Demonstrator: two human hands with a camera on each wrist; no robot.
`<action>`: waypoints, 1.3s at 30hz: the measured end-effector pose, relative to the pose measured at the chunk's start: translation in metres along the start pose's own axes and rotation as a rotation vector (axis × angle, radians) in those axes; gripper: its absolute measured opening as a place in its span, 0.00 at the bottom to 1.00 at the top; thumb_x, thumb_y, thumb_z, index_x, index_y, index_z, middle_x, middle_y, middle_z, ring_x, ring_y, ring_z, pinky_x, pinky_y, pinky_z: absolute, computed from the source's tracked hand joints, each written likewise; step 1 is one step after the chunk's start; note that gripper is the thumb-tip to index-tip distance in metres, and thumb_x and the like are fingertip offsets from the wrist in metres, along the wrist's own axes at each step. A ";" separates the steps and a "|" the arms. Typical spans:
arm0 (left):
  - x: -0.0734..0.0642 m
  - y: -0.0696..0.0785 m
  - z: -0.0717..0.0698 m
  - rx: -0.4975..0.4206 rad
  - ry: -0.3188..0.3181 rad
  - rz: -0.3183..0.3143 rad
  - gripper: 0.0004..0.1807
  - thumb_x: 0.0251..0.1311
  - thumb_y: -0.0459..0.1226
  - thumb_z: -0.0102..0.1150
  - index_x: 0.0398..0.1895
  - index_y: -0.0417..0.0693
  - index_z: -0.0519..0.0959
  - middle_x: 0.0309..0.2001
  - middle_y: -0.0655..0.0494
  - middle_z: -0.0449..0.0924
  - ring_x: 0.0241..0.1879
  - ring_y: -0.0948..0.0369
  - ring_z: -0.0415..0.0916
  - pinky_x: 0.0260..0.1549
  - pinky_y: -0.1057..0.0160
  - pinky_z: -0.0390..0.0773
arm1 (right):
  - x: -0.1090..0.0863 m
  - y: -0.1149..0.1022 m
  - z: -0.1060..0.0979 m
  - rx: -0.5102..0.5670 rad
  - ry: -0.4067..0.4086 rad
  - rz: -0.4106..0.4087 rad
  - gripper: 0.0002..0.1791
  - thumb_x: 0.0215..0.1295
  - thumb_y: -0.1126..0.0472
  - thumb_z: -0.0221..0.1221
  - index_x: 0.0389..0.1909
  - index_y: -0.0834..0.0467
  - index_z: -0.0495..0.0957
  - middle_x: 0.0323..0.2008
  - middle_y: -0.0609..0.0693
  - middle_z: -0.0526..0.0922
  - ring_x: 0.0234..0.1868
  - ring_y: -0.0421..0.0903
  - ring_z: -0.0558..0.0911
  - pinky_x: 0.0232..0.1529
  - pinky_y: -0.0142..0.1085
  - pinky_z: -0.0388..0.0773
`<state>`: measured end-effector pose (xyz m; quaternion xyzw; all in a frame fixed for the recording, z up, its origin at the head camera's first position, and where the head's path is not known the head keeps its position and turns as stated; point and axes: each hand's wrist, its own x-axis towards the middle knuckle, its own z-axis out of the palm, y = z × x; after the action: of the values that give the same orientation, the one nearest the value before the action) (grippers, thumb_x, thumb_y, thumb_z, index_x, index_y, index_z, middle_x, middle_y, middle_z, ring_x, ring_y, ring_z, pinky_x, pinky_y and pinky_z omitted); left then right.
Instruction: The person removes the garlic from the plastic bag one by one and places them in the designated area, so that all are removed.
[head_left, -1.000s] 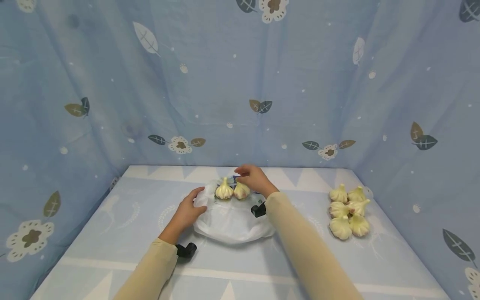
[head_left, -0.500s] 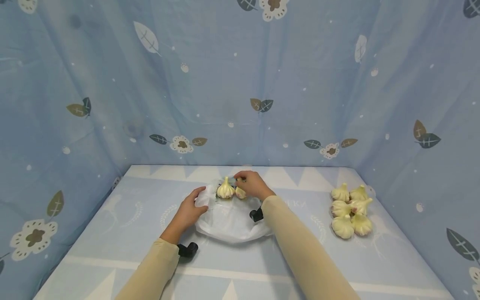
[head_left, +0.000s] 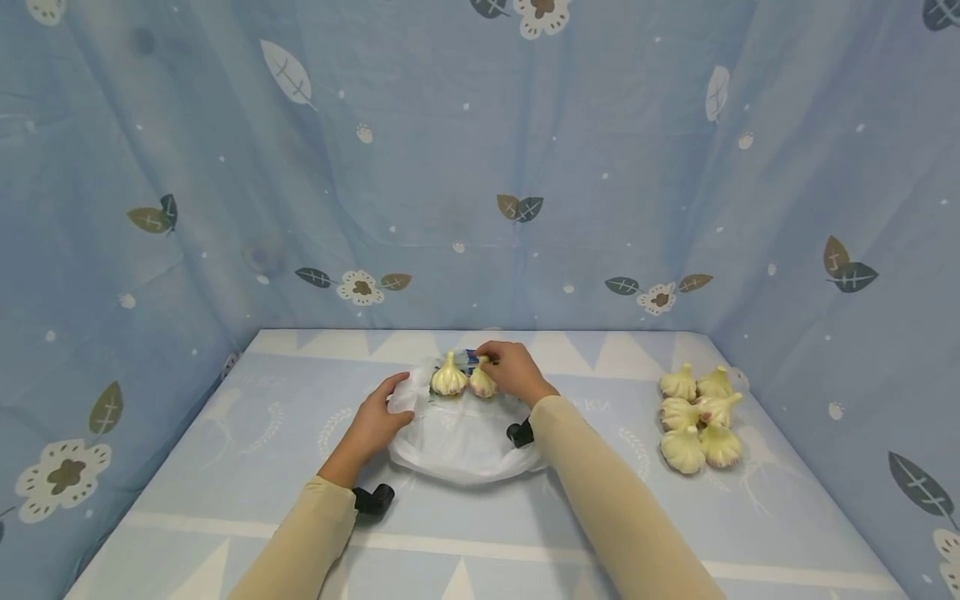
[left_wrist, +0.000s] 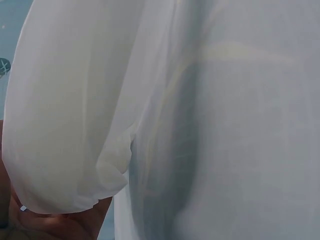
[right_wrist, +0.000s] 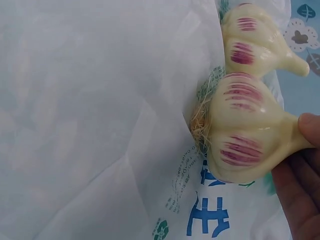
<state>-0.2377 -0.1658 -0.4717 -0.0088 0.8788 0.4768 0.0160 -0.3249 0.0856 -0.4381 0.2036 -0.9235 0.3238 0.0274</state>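
Note:
A white plastic bag point(head_left: 461, 446) with blue and green print lies with its mouth spread at the middle of the table. Two pale garlic bulbs sit side by side at its far opening. My right hand point(head_left: 517, 371) pinches the stem of the right garlic bulb point(right_wrist: 250, 125) between thumb and fingers. Just left of it stands the other garlic bulb point(head_left: 448, 379), untouched. At the bag's left side, my left hand point(head_left: 378, 421) holds the bag's edge between thumb and fingers. Thin plastic drapes over that palm and fills most of the left wrist view.
Several more garlic bulbs point(head_left: 682, 450) stand grouped in two columns on the right of the table point(head_left: 247, 500). A blue curtain point(head_left: 450, 167) with leaf and flower prints closes off the back and both sides. Black wrist camera mounts point(head_left: 375, 500) stick out near the sleeves.
My right hand has come down slightly, and its fingers now close on the right bulb's stem. The left hand keeps its place on the bag; both bulbs stay about where they were.

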 end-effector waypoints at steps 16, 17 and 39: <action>-0.001 -0.001 0.002 0.007 -0.009 0.007 0.39 0.60 0.35 0.58 0.74 0.58 0.56 0.73 0.39 0.54 0.69 0.37 0.59 0.61 0.39 0.69 | -0.016 0.002 -0.012 0.002 -0.024 -0.024 0.16 0.68 0.60 0.58 0.55 0.53 0.80 0.48 0.48 0.85 0.48 0.44 0.82 0.49 0.40 0.80; -0.001 -0.001 0.002 0.007 -0.010 0.009 0.39 0.60 0.35 0.58 0.74 0.57 0.56 0.73 0.38 0.54 0.69 0.37 0.59 0.61 0.39 0.69 | -0.017 0.001 -0.013 0.001 -0.024 -0.027 0.16 0.68 0.60 0.58 0.55 0.52 0.80 0.48 0.47 0.85 0.48 0.44 0.83 0.49 0.39 0.81; -0.001 0.004 0.002 0.024 -0.009 0.014 0.38 0.60 0.35 0.57 0.74 0.57 0.56 0.73 0.37 0.54 0.70 0.36 0.57 0.63 0.38 0.66 | -0.051 -0.013 -0.051 -0.038 0.054 -0.161 0.15 0.68 0.64 0.57 0.53 0.51 0.81 0.51 0.47 0.85 0.50 0.45 0.84 0.51 0.38 0.81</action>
<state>-0.2363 -0.1620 -0.4699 -0.0002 0.8844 0.4664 0.0166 -0.2772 0.1259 -0.3997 0.2679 -0.9091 0.3083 0.0820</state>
